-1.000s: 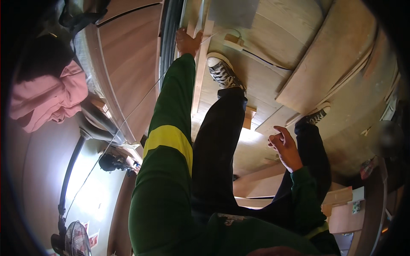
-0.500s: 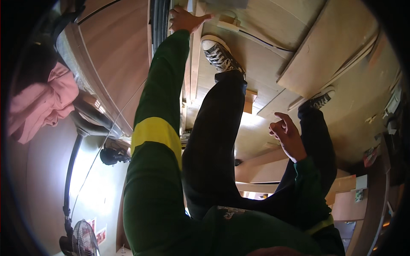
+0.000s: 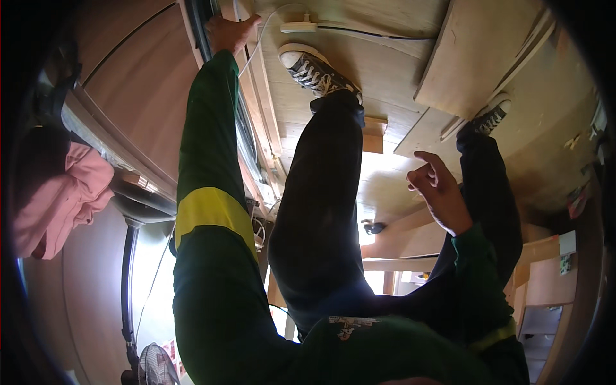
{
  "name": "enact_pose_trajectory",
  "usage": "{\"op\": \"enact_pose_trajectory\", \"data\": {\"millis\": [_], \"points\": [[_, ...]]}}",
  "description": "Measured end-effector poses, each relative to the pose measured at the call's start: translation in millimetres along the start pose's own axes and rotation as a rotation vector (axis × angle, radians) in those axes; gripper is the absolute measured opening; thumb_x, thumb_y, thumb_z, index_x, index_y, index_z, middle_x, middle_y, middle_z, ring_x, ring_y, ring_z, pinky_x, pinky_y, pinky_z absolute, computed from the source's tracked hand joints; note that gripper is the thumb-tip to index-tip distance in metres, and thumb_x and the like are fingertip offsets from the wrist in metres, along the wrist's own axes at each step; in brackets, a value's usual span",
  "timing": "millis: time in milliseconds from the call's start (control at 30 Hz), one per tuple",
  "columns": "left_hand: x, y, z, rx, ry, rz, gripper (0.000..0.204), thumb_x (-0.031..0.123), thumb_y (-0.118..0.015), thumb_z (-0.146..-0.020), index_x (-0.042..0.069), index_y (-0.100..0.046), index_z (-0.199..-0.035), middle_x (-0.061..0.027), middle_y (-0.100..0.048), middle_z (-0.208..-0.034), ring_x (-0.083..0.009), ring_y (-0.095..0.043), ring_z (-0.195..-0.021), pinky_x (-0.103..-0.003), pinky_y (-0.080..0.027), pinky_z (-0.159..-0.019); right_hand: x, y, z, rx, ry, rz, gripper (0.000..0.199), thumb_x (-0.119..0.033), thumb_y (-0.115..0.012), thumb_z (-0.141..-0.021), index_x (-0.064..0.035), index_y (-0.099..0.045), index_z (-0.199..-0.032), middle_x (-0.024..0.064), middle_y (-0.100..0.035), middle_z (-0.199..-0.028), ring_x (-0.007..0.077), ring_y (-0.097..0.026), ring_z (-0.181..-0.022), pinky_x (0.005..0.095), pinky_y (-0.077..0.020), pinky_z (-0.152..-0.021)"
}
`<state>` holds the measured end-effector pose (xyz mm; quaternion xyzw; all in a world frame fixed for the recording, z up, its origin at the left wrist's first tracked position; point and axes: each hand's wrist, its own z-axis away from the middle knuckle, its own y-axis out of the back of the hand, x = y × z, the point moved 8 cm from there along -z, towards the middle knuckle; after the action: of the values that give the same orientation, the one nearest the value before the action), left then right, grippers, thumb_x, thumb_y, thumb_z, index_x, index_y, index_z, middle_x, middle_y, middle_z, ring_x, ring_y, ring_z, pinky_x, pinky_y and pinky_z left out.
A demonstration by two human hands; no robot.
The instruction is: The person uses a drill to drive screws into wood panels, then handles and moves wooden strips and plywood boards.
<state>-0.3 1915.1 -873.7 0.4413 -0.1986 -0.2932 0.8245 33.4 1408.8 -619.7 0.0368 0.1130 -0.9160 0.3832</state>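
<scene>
Plywood floor [image 3: 385, 77] filling upper frame; left hand [image 3: 228, 32] gripping dark rail [image 3: 204, 25] firmly; right hand [image 3: 439, 192] hovering, fingers loosely curled, empty.

Wooden plank floor [image 3: 385, 77], light plywood, bright sun patch mid-floor. Plywood sheet [image 3: 475, 51] lies on the floor at upper right. Curved brown wall panel [image 3: 135, 83] on the left with a dark metal rail [image 3: 205, 25] along its edge. Pink cloth [image 3: 58, 192] bundled at far left. Window [image 3: 151, 269] lower left, daylight through it. Small fan [image 3: 154, 366] at the bottom. Wooden frame pieces [image 3: 398, 263] lower right.
</scene>
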Motion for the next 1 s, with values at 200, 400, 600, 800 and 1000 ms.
{"op": "enact_pose_trajectory", "data": {"millis": [200, 400, 600, 800, 1000], "points": [[-13.2, 4.3, -9.7, -0.094, -0.039, 0.319, 0.109, 0.061, -0.080, -0.065, -0.020, -0.040, -0.127, -0.0349, -0.050, -0.127, -0.0423, -0.054, -0.120, -0.045, -0.045, -0.101, 3.0, 0.3, 0.7, 0.000, 0.003, -0.022, 0.047, -0.026, -0.067, -0.095, -0.0023, -0.049, -0.132, 0.0039, -0.060, -0.087, 0.0134, -0.057, -0.090, 0.0344, -0.0436, -0.098], [6.7, -4.8, 3.8, 0.076, -0.088, -0.030, 0.106, 0.061, -0.081, -0.064, -0.015, -0.043, -0.127, -0.0323, -0.052, -0.128, -0.0430, -0.055, -0.118, -0.045, -0.045, -0.101, -3.2, -2.8, -1.2, -0.006, 0.021, -0.009, 0.046, -0.026, -0.067, -0.095, -0.0021, -0.050, -0.131, 0.0046, -0.060, -0.088, 0.0140, -0.058, -0.090, 0.0342, -0.0440, -0.098], [-28.0, 13.2, 0.6, 0.092, -0.036, 0.367, 0.093, 0.052, -0.087, -0.060, -0.012, -0.053, -0.118, -0.0279, -0.061, -0.115, -0.0412, -0.061, -0.108, -0.045, -0.049, -0.096, -2.6, -12.0, 3.5, -0.035, 0.059, 0.009, 0.047, -0.026, -0.067, -0.095, -0.0028, -0.050, -0.131, 0.0051, -0.060, -0.087, 0.0142, -0.058, -0.088, 0.0328, -0.0457, -0.092], [20.2, -0.2, 34.5, 0.225, 0.176, 0.261, 0.065, 0.024, -0.075, -0.069, -0.002, -0.049, -0.122, -0.0283, -0.062, -0.112, -0.0450, -0.062, -0.106, -0.051, -0.049, -0.094, 3.0, 10.8, 5.5, 0.066, 0.106, 0.008, 0.045, -0.022, -0.068, -0.095, -0.0034, -0.050, -0.131, 0.0049, -0.061, -0.087, 0.0135, -0.057, -0.086, 0.0304, -0.0462, -0.085], [3.1, 5.2, 49.4, 0.302, 0.426, 0.148, 0.061, 0.030, -0.056, -0.090, 0.003, -0.033, -0.140, -0.0258, -0.061, -0.123, -0.0474, -0.060, -0.111, -0.056, -0.047, -0.094, 3.2, 11.8, 5.2, 0.046, 0.106, -0.035, 0.047, -0.016, -0.069, -0.094, -0.0035, -0.047, -0.133, 0.0056, -0.061, -0.090, 0.0135, -0.058, -0.087, 0.0304, -0.0472, -0.083]]}}
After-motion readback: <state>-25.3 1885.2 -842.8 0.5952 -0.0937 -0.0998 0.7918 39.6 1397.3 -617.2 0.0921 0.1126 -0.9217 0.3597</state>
